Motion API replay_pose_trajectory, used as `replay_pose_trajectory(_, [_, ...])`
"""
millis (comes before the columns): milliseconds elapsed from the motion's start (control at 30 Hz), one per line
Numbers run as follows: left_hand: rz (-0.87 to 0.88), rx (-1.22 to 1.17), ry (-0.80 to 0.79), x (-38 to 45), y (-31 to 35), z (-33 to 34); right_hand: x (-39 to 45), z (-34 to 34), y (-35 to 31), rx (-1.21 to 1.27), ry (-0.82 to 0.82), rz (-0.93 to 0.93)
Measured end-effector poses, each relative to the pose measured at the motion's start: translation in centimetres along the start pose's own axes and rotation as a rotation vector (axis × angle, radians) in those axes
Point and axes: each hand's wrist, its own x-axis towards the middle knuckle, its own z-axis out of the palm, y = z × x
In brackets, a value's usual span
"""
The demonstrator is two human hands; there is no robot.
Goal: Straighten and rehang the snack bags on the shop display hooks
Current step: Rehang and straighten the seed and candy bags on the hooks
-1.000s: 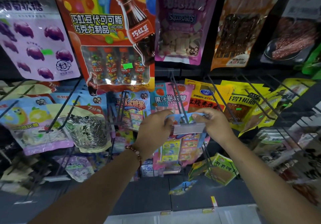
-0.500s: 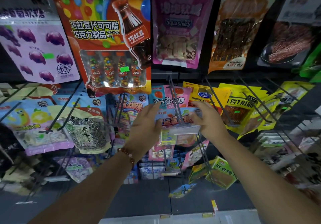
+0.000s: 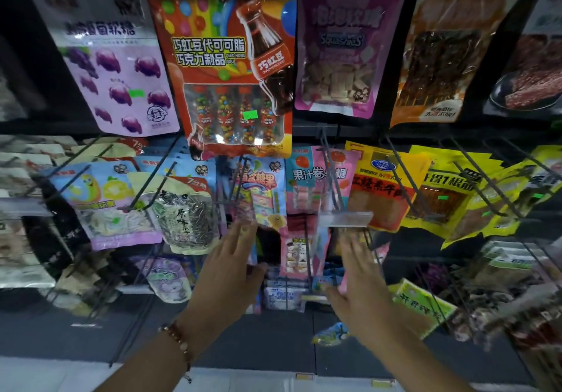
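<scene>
Snack bags hang in rows on dark wire display hooks. A pink and blue fruit-roll candy bag (image 3: pixel 316 179) hangs far back on the centre hook (image 3: pixel 333 175), whose clear price-tag holder (image 3: pixel 345 219) sticks out at the front. My left hand (image 3: pixel 231 273) is below and left of that holder, fingers straight and spread, holding nothing. My right hand (image 3: pixel 362 282) is below the holder, fingers straight, also holding nothing. Both hands are blurred. A small pink candy bag (image 3: pixel 296 255) hangs lower between them.
A sunflower-seed bag (image 3: pixel 185 218) and a lemon candy bag (image 3: pixel 103 203) hang at the left. Yellow meat-snack bags (image 3: pixel 386 191) hang at the right. Large bags hang in the upper row, among them a red chocolate-bean bag (image 3: pixel 231 63). A green bag (image 3: pixel 422 306) tilts at lower right.
Both hands let go of the bag they held at the hook's price-tag holder, pushed it back along the hook, then dropped away with fingers spread.
</scene>
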Motion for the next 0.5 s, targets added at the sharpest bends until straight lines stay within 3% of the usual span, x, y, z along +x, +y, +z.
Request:
replay_pose_trajectory(333, [-0.181,0.122,-0.002,-5.3,-7.9,-3.5,0.2,3.4,-10.6,0.036,-0.279,-0.167])
replay_pose_trajectory(500, [-0.269,0.095,0.002,-6.5,-13.8,-6.0,1.5,6.8,-15.7,0.048,-0.331,-0.169])
